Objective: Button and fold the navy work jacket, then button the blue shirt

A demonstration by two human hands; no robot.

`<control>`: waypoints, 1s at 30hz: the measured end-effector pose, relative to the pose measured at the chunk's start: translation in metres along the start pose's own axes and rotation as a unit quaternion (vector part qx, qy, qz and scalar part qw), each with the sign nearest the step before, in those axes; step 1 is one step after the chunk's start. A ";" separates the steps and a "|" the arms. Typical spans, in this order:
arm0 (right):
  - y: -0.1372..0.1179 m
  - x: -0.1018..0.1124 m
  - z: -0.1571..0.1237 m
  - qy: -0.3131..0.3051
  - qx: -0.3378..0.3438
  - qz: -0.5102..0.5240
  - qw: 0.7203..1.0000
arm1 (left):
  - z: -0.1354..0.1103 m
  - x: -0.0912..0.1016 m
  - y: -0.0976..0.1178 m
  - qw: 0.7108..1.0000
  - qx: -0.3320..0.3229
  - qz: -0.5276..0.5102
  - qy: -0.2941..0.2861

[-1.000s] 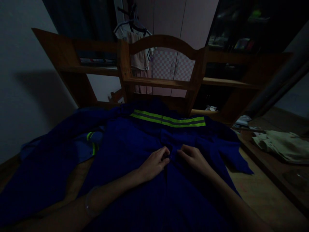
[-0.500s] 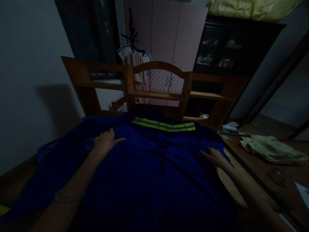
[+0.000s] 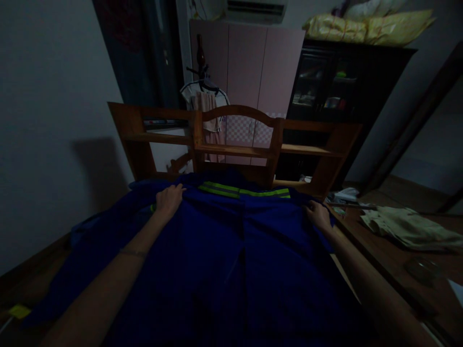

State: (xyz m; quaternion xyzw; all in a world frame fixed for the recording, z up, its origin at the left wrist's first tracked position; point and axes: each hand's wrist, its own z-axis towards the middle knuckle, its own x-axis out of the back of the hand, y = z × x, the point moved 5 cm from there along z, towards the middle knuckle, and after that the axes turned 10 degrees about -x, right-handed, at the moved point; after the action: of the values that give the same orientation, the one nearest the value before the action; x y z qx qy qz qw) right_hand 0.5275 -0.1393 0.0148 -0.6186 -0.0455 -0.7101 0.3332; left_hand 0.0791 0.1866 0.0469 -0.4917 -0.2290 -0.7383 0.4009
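Observation:
A dark blue work jacket lies spread out in front of me, with a yellow-green and grey reflective strip across its far part. My left hand is closed on the cloth to the left of the strip, knuckles up. On the other side, my right hand pinches the jacket near its right edge. A fold of cloth is drawn tight between the two hands, just below the strip. The near part of the jacket is very dark and hard to make out.
A wooden headboard with shelves stands behind the jacket. To the right, a brown table carries folded pale cloth and a glass bowl. A white wall is at the left.
Both hands have gone from loosely spread fingers to gripping the jacket. The cloth below the strip is now pulled into a straighter fold. My view has tilted up a little.

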 end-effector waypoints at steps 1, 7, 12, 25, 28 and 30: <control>-0.004 -0.003 -0.003 0.004 -0.004 -0.002 1.000 | 0.001 0.000 0.004 1.000 0.000 0.005 0.005; -0.049 -0.003 -0.078 0.058 0.069 0.014 0.996 | -0.034 0.033 0.046 0.997 0.021 0.036 0.060; -0.104 0.009 -0.204 -0.049 0.260 0.149 0.953 | -0.125 0.047 0.127 0.981 -0.110 -0.154 -0.045; -0.114 -0.026 -0.295 -0.075 0.209 0.111 0.969 | -0.202 0.007 0.162 0.924 0.019 -0.347 -0.160; -0.115 -0.030 -0.297 -0.066 0.173 0.058 0.981 | -0.208 0.011 0.155 0.918 0.027 -0.360 -0.164; -0.113 -0.031 -0.297 -0.080 0.150 0.031 0.985 | -0.214 0.015 0.152 0.916 0.026 -0.364 -0.168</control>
State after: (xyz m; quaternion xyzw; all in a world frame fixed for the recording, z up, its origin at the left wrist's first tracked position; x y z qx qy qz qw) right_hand 0.2164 -0.1804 -0.0426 -0.6175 -0.1589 -0.6326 0.4395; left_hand 0.0843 -0.0624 -0.0360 -0.4804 -0.4756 -0.7333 0.0727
